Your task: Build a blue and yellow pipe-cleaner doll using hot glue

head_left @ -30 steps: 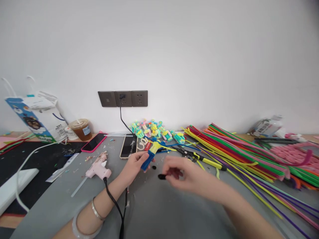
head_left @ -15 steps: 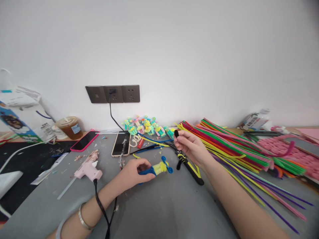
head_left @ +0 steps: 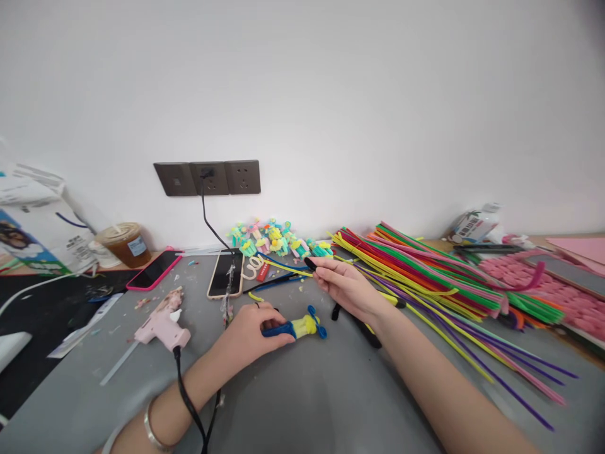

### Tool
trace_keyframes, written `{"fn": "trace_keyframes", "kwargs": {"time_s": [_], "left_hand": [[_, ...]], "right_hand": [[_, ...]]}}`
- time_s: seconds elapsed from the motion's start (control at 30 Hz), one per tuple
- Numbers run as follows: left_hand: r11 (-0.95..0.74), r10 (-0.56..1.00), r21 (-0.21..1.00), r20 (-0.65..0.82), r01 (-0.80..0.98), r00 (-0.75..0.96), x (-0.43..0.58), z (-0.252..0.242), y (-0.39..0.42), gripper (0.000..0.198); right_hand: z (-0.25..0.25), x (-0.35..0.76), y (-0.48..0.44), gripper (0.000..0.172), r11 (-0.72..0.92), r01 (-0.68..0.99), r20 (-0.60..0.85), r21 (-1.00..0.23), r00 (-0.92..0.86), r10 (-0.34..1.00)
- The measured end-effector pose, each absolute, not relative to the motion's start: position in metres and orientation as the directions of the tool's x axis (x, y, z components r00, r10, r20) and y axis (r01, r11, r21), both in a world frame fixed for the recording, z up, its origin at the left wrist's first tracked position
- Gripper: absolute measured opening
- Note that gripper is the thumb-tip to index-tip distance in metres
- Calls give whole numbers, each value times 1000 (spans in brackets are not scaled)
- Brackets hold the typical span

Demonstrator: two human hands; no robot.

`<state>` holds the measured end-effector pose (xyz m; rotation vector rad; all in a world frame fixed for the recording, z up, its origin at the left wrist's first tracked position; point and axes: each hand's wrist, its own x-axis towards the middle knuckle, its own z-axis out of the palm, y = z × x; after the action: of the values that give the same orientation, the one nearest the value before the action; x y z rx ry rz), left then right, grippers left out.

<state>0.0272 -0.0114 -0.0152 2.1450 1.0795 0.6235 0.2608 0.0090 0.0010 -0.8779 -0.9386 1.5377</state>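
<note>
My left hand [head_left: 265, 328] is closed around the blue end of a small pipe-cleaner figure [head_left: 305, 326], whose yellow part and blue loops point right. Higher and to the right, my right hand [head_left: 343, 280] pinches a short black pipe-cleaner piece [head_left: 310, 263] between thumb and fingers. Beneath that hand lie black-and-yellow pliers [head_left: 371, 334], partly covered by my wrist. Another short black piece [head_left: 335, 311] rests on the grey table just below my right fingers.
A pink glue gun [head_left: 163, 325] with a black cord lies left. Behind are two phones [head_left: 225, 274], a drink cup [head_left: 125, 244] and a pile of small pastel figures [head_left: 274, 238]. Bundles of coloured pipe cleaners [head_left: 425, 271] spread across the right side.
My right hand has moved left and slightly down with the black piece, closer to the figure. The left hand keeps its hold, the figure turned slightly. The view has shifted a little.
</note>
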Motion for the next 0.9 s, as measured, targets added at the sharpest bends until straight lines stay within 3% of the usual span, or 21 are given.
{"fn": "trace_keyframes", "kwargs": {"time_s": [0.33, 0.63, 0.83, 0.9], "left_hand": [[-471, 861, 692, 224, 548, 457, 20, -12, -10, 20], [-471, 879, 783, 379, 406, 289, 20, -8, -7, 5], [-466, 877, 860, 418, 207, 236, 16, -6, -12, 35], [-473, 871, 856, 419, 207, 255, 15, -5, -12, 28]], "right_hand": [[13, 249, 24, 32, -104, -344, -39, -933, -190, 981], [20, 226, 19, 32, -88, -216, -19, -972, -302, 953], [35, 218, -3, 26, -63, 1, -57, -998, -438, 897], [37, 216, -7, 24, -18, 68, -48, -997, -457, 888]]}}
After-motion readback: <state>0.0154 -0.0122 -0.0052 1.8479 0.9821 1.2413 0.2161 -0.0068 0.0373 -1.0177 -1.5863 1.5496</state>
